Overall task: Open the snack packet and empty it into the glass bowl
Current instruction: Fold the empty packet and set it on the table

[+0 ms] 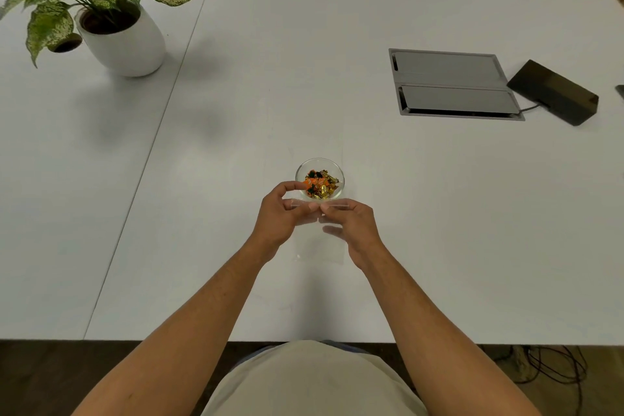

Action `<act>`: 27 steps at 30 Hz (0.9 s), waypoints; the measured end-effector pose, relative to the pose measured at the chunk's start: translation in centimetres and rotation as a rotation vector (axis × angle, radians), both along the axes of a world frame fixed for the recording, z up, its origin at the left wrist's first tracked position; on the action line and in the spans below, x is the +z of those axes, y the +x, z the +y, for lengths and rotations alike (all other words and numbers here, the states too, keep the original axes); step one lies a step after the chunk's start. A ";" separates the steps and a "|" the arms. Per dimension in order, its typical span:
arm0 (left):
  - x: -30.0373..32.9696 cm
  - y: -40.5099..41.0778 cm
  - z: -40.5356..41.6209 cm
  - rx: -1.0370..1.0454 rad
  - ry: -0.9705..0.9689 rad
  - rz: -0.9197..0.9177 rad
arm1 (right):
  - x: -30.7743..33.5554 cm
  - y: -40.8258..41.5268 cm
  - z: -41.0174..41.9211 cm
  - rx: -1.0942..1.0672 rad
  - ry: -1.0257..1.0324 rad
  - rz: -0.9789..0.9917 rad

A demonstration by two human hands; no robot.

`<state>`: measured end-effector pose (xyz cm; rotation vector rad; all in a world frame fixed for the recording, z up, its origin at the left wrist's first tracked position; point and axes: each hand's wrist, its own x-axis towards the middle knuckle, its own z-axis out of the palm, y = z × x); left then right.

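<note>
My left hand (pixel 282 213) and right hand (pixel 351 223) both pinch the top edge of the clear, emptied packet (pixel 320 240), held just near of the bowl (pixel 320 178). Wrapped sweets (pixel 319 184) fill the bowl. A plant (pixel 111 10) stands far left.

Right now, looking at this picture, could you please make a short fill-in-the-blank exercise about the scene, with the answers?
1. The wrapped sweets lie inside the glass ____.
2. Both hands, the left hand and the right hand, pinch a clear, ____ packet.
3. The potted plant stands at the far ____ of the table.
4. The glass bowl stands just ____ the hands.

Answers: bowl; empty; left; beyond
</note>
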<state>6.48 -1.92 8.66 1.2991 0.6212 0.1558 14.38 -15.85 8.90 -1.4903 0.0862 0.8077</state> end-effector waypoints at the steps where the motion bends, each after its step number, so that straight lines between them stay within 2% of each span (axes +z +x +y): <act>1: 0.0 0.0 0.2 -0.016 -0.010 -0.007 | 0.0 0.1 0.0 -0.001 -0.006 0.001; 19: -0.2 -0.4 1.7 -0.213 -0.133 -0.029 | -0.6 0.8 -1.2 0.135 -0.012 0.012; 27: -0.5 -1.2 2.7 -0.285 -0.236 -0.032 | -0.9 1.2 -2.3 0.221 0.040 0.120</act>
